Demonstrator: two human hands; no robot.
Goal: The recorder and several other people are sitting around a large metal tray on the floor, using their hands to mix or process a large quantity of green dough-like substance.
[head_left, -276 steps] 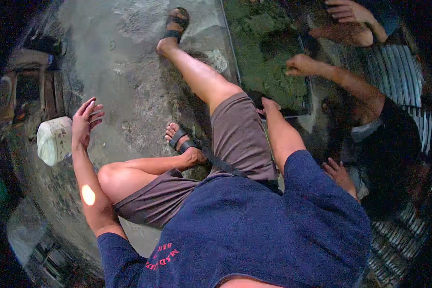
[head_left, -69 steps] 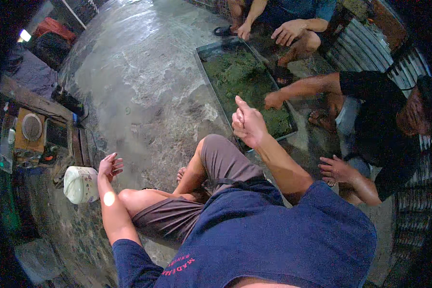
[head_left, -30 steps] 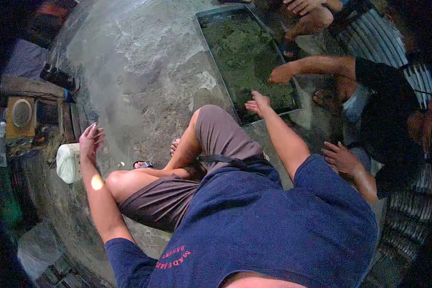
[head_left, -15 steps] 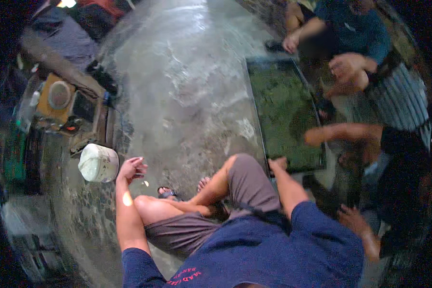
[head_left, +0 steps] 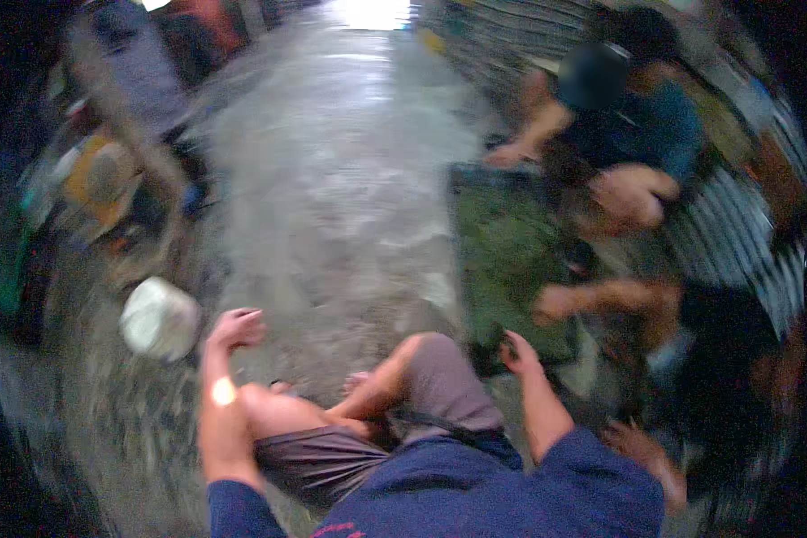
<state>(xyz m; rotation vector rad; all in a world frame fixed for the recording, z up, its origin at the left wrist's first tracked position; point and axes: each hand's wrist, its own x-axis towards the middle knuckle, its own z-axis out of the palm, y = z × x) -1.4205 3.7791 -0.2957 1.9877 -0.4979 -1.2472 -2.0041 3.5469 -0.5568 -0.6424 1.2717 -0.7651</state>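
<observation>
Bordering long tray (head_left: 457, 247): right hand (head_left: 524, 355)

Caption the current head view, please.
Left hand near a white tub, right hand at the near end of a greenish rectangular tray, two co-workers along its right side.

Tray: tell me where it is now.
In the head view, the tray lies on the floor right of centre, the right hand at its near end.

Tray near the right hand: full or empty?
Not empty: dark green material spreads across most of the tray. Cannot tell whether it's full to the top; the view is too blurred.
</observation>
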